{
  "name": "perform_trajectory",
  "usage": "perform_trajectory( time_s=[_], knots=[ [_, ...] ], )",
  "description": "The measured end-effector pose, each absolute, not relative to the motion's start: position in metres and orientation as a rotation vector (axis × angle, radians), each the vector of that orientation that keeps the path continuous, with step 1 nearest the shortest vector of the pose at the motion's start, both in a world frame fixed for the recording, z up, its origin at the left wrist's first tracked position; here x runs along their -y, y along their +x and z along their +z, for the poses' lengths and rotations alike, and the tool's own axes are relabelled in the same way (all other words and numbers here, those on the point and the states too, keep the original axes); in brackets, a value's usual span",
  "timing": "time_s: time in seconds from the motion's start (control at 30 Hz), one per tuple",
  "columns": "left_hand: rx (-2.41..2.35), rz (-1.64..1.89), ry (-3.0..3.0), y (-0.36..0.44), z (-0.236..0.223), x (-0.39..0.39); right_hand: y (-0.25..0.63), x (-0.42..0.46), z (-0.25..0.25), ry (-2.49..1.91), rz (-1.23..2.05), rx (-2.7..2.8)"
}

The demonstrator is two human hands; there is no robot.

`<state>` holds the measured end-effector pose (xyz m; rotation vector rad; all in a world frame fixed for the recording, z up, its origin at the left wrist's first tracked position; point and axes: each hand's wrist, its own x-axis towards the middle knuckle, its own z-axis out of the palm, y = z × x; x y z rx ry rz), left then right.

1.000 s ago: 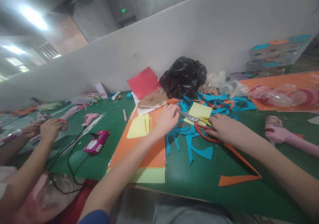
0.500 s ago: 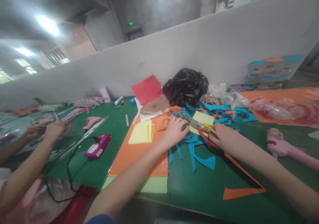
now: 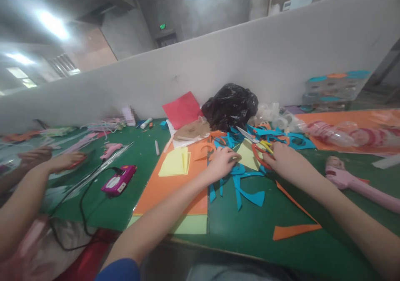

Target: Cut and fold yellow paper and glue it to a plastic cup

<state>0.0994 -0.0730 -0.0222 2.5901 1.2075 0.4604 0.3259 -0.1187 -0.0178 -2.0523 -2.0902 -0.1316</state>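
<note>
Gripping, with the fingers of the right hand (image 3: pixel 283 158) clamped on the loops, the metal scissors with red and yellow handles (image 3: pixel 248 136), blades pointing across the far corner of the pale yellow square of paper (image 3: pixel 249 156). Bending the fingers of the left hand (image 3: pixel 221 162) close together at the near left edge of that square; cannot tell touching from hovering, nor pinching from loosely curled. Cannot tell the gap between the blades either.

Judged as lining up blades and paper with each other; for any cut from this pose, probably calling for a firm left-hand hold and a paper edge between the blades, well away from the fingertips.

By count: one pair of scissors in hand, one yellow square beneath, one fanned yellow paper stack (image 3: pixel 173 164) on one flat orange sheet (image 3: pixel 168 195), sheets in the stack uncountable. Also one red paper square (image 3: pixel 183 110), one crumpled black plastic bag (image 3: pixel 229 106), two pink glue guns (image 3: pixel 350 181) (image 3: pixel 111 149), one magenta box (image 3: pixel 118 181) and two co-worker's hands (image 3: pixel 67 162) (image 3: pixel 34 156). Too tangled for counting: curved blue paper scraps (image 3: pixel 250 195).
</note>
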Motion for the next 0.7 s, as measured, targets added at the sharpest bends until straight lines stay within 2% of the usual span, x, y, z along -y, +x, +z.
perform_trajectory(
  time_s=[0.27, 0.47, 0.7],
  knots=[
    [-1.320, 0.584, 2.612, 0.103, -0.024, 0.081, 0.334, 0.115, -0.020, -2.012, -0.336, 2.171],
    [-1.378, 0.505, 2.635, 0.098, -0.021, 0.078, 0.335, 0.113, -0.021, -1.913, -0.315, 2.180],
    [-1.505, 0.441, 2.632, 0.099, -0.024, 0.072, 0.331, 0.118, -0.008, -2.023, -0.268, 2.111]
  ],
)
